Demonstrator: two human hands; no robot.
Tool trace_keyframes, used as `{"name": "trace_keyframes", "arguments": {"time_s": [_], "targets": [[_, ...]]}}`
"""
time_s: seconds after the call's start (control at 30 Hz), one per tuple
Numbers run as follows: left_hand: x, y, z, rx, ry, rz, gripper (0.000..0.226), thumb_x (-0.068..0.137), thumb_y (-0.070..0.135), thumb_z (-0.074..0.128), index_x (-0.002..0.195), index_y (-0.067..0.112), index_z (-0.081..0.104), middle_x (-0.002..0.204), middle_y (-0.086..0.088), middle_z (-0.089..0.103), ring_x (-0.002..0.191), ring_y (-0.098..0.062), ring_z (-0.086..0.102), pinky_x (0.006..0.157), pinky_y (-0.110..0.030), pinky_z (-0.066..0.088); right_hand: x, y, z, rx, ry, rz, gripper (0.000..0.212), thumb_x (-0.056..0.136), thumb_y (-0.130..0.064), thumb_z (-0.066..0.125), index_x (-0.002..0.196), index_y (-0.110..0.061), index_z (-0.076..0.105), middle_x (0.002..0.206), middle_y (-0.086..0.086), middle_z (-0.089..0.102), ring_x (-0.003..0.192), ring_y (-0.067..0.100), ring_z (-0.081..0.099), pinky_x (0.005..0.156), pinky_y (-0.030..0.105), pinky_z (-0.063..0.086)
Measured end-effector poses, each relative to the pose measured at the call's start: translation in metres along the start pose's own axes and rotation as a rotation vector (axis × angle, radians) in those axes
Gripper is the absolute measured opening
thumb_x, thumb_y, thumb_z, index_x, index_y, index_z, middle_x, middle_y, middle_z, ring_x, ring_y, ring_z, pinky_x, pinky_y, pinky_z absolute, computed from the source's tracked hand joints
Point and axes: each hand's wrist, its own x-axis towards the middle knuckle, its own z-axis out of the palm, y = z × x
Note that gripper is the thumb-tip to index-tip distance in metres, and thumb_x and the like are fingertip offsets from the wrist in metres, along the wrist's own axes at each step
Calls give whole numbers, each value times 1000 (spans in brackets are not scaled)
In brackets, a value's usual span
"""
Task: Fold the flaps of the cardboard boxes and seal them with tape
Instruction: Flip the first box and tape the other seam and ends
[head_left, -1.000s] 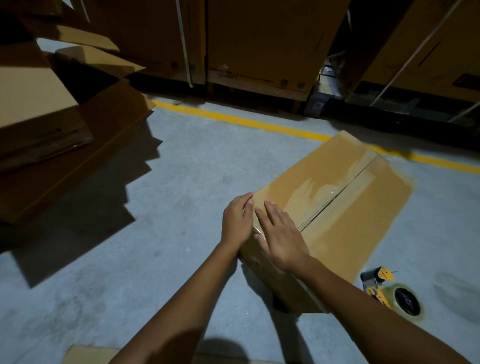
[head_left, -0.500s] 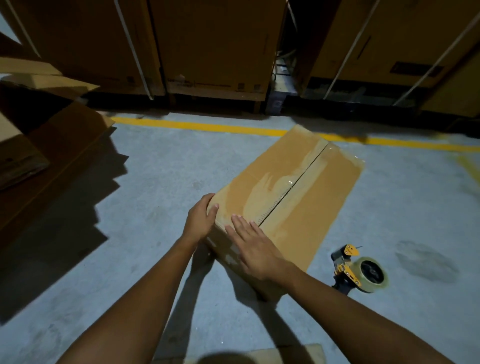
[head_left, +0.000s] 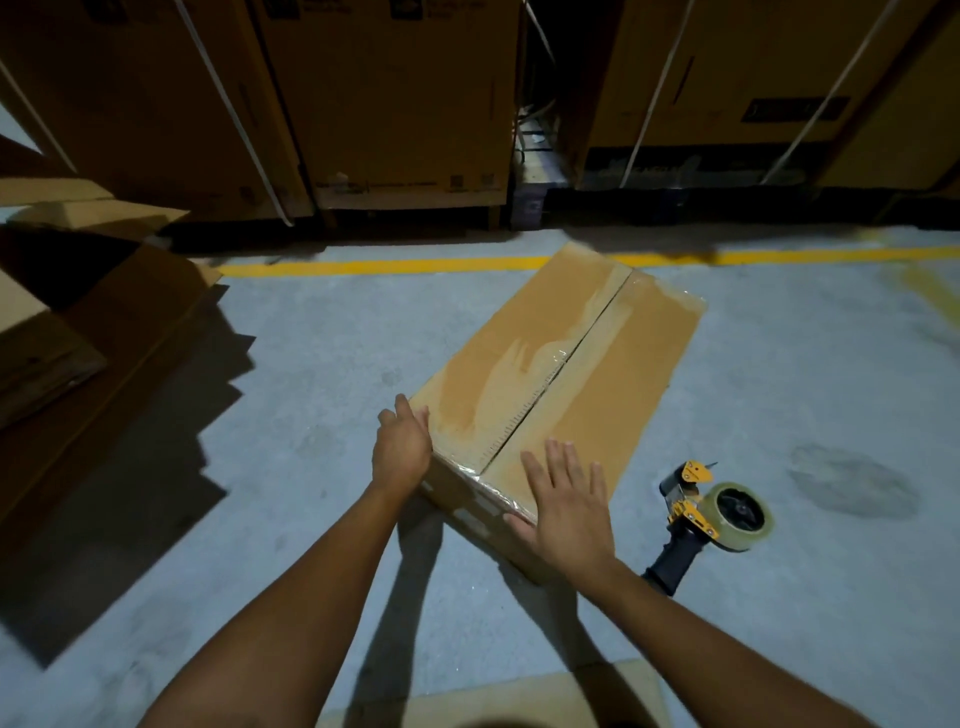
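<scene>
I press my left hand (head_left: 402, 457) and right hand (head_left: 569, 509), fingers uncurled, on the near end of the taped cardboard box (head_left: 597, 374); the next box probably needs the tape dispenser (head_left: 711, 514) beside it.

Box (head_left: 597, 374) near face partly behind right hand (head_left: 569, 512); tall cartons (head_left: 405, 104) cut by top edge; labels unreadable

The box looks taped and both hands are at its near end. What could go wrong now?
The clear tape looks wrinkled along the seam of the cardboard box, so it may lift. Turning the box with the left hand and right hand might knock the tape dispenser lying close beside it.
</scene>
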Motion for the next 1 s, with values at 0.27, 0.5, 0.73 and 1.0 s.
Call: {"name": "trace_keyframes", "arguments": {"time_s": [0.27, 0.5, 0.73, 1.0], "targets": [[-2, -5, 1, -61, 22, 33, 44, 107, 39, 29, 139, 12, 41, 127, -21, 50, 105, -38, 59, 83, -39, 44, -3, 12, 18, -17, 82, -94, 84, 85, -67, 53, 154, -20, 38, 162, 21, 22, 149, 41, 28, 120, 58, 21], [2, -11, -29, -319, -260, -77, 57, 98, 44, 56, 146, 14, 46, 146, -13, 51, 128, -34, 52, 106, -49, 45, -43, 13, -1, 884, 116, 703, 81, 102, -62, 33, 157, -29, -15, 168, 10, -14, 156, 30, -4, 123, 51, 3], [-43, 43, -63, -404, -246, -27, 53, 90, 55, 64, 125, 16, 66, 117, -6, 68, 106, -30, 63, 88, -42, 54, -40, 46, -80, 1596, -34, 961, 74, 74, -45, 79, 135, -9, 56, 145, 14, 52, 132, 39, 48, 114, 56, 35], [-100, 103, -127, -679, -145, -94, 43, 85, 41, 73, 109, 5, 69, 105, -12, 72, 98, -32, 65, 84, -42, 52, -92, 71, -220, 1557, -183, 850, 25, 99, -32, 57, 109, -9, 60, 99, 15, 63, 89, 40, 55, 89, 73, 37]]}}
